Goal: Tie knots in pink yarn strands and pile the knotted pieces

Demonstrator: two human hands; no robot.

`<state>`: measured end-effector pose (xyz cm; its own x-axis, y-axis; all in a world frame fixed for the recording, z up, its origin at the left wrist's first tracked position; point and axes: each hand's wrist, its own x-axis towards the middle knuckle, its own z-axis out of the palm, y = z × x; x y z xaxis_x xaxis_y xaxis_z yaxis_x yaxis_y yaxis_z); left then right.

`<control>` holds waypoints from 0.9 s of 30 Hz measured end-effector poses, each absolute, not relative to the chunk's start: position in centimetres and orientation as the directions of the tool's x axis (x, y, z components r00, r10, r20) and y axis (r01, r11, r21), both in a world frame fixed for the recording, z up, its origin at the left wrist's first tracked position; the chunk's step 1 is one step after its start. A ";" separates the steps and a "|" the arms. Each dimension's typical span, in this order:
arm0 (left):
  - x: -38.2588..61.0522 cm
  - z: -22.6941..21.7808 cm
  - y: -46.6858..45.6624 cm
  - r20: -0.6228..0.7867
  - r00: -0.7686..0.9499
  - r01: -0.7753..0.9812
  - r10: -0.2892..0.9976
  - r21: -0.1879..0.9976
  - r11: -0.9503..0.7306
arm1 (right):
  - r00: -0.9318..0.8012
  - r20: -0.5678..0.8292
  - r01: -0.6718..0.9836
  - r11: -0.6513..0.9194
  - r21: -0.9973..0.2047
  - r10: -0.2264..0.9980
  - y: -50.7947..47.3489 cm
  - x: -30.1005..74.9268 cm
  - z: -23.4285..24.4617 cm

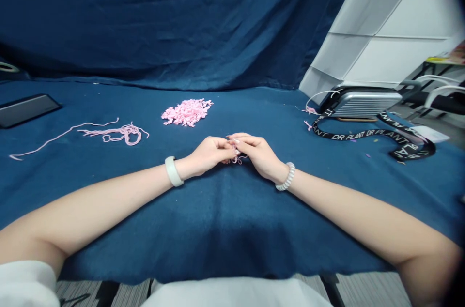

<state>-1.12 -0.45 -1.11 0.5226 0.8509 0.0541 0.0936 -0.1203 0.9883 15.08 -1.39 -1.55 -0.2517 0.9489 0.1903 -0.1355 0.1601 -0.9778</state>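
My left hand and my right hand meet over the front half of the table, fingertips pressed together. Between them is a small piece of pink yarn, with a loop and loose ends hanging below the fingers. Most of the yarn is hidden by my fingers. Both hands pinch at it. Beyond them lies a heap of short pink yarn pieces. To the left rest a loose bundle of pink yarn strands and one long single strand.
The table has a dark blue cloth. A dark flat device lies at the far left. On the right stand a silver ribbed case and a black lettered strap, with small scraps nearby. A blue curtain hangs behind.
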 end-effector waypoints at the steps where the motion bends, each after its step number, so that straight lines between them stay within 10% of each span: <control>1: -1.2 -1.0 -0.4 0.051 0.534 0.091 0.844 0.989 -0.118 | -0.269 0.170 -0.161 0.130 -0.978 0.948 -1.4 15.1 -1.6; 27: -2.2 0.1 0.7 -0.074 0.765 0.113 0.640 0.993 -0.020 | -0.536 0.197 -0.145 0.140 -0.979 0.821 -1.0 15.7 -1.7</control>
<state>-2.17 0.69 0.12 0.7650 0.6397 -0.0739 0.1129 -0.0203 0.9934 15.68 -1.01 -1.71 -0.5363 0.8208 0.1968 -0.1446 0.1403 -0.9795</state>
